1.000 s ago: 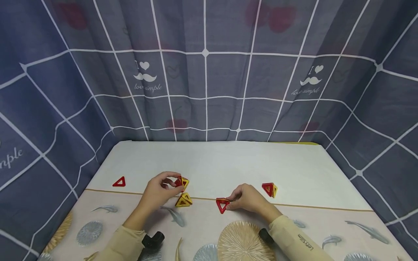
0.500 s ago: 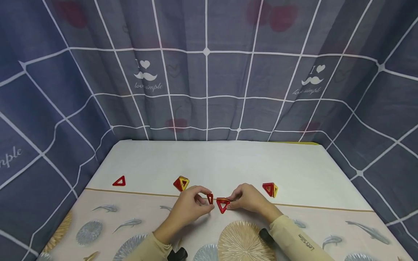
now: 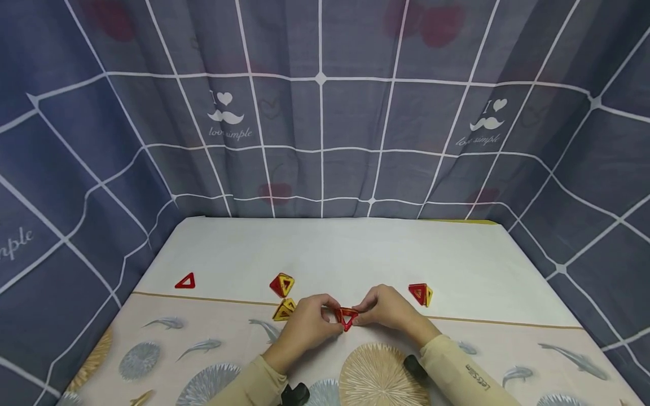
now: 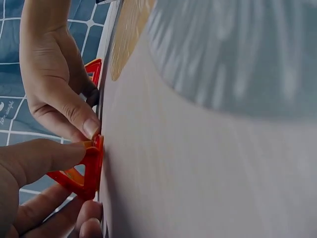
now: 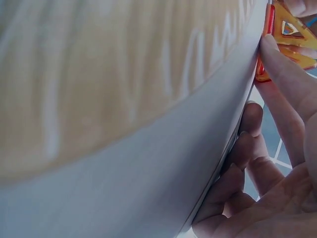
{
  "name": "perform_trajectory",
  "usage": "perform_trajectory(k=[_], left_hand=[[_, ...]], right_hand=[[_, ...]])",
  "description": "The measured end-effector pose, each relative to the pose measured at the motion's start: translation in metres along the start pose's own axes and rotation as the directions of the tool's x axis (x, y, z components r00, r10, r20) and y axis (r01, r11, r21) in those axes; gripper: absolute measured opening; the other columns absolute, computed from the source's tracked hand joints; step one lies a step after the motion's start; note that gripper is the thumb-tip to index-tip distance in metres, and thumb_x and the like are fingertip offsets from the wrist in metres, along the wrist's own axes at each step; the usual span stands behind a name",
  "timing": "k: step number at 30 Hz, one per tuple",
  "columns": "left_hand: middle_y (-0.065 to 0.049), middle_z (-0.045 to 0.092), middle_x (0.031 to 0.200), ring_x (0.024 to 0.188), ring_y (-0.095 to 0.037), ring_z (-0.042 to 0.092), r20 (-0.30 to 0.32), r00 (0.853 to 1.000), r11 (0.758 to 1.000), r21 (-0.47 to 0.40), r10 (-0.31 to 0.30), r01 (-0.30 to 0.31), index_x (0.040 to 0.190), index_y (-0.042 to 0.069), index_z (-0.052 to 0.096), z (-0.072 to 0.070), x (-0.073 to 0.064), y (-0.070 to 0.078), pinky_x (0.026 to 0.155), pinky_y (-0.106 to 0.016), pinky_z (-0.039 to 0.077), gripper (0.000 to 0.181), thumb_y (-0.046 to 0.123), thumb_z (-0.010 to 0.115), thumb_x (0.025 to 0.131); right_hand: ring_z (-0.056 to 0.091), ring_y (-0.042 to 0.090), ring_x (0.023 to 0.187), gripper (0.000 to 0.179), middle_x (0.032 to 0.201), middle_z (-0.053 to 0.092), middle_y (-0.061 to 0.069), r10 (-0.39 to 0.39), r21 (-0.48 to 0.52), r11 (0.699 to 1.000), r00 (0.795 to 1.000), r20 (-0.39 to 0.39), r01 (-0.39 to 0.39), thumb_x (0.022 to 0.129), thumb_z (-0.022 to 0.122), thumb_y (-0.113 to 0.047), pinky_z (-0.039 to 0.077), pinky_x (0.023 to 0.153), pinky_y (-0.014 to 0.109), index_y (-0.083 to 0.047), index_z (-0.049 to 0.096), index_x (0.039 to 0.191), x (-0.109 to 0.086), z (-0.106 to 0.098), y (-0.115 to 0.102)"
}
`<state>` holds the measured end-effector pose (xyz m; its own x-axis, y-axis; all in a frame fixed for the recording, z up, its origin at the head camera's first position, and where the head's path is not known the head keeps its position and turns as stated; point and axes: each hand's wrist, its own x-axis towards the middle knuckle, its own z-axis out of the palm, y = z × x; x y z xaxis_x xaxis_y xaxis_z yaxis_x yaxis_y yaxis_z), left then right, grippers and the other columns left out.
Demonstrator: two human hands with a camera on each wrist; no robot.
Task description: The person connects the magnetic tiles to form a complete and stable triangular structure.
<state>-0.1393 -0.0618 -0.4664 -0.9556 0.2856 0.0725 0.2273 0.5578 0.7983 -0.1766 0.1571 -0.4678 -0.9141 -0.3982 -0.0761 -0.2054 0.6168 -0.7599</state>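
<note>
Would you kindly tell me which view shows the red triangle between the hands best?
The head view: the red triangle lies whole between both hands. The left wrist view shows only its edge; the right wrist view a thin sliver.

Both hands crowd the red triangle (image 3: 347,318) at the table's (image 3: 355,254) near middle. Just left of the left hand (image 3: 307,327) sit two red-yellow pyramids (image 3: 282,285), blocking that side. Another pyramid (image 3: 420,294) stands near the right hand (image 3: 387,309). The far half of the table lies open up to the curtain (image 3: 320,113).
</note>
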Motion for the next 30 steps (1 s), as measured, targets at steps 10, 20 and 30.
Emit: perform_trajectory(k=[10,20,30], left_hand=[[0.0,0.065,0.08,0.059,-0.006,0.05,-0.011,1.0,0.999,0.045,0.021,-0.02,0.097,0.007,0.072,0.0031,0.0023,-0.0001,0.05,-0.024,0.042,0.027,0.004,0.083,0.072],[0.0,0.068,0.086,0.063,-0.006,0.049,-0.032,0.998,0.991,0.126,0.051,-0.046,0.101,0.005,0.075,0.0008,0.002,-0.0037,0.055,-0.025,0.042,0.027,0.002,0.079,0.074],[0.003,0.073,0.088,0.077,-0.01,0.059,-0.035,0.999,0.983,0.182,0.04,-0.033,0.095,0.009,0.078,-0.0005,0.0012,-0.0029,0.068,-0.031,0.048,0.018,0.002,0.076,0.079]], right_hand=[[0.054,0.013,0.074,0.011,0.078,0.065,-0.007,-0.039,0.009,0.999,0.999,0.007,0.039,0.076,0.09,-0.023,0.046,0.063,0.028,-0.016,0.083,0.083,0.0015,0.0001,0.0005],[0.053,0.011,0.071,0.01,0.075,0.064,-0.008,-0.065,-0.008,0.998,0.998,0.012,0.065,0.075,0.09,-0.022,0.044,0.062,0.028,-0.016,0.083,0.079,0.0002,0.0005,-0.0007],[0.056,0.014,0.075,0.015,0.078,0.065,-0.009,-0.094,-0.014,0.995,0.994,0.063,0.096,0.075,0.091,-0.026,0.046,0.066,0.031,-0.018,0.083,0.084,0.001,-0.0005,0.0024]])
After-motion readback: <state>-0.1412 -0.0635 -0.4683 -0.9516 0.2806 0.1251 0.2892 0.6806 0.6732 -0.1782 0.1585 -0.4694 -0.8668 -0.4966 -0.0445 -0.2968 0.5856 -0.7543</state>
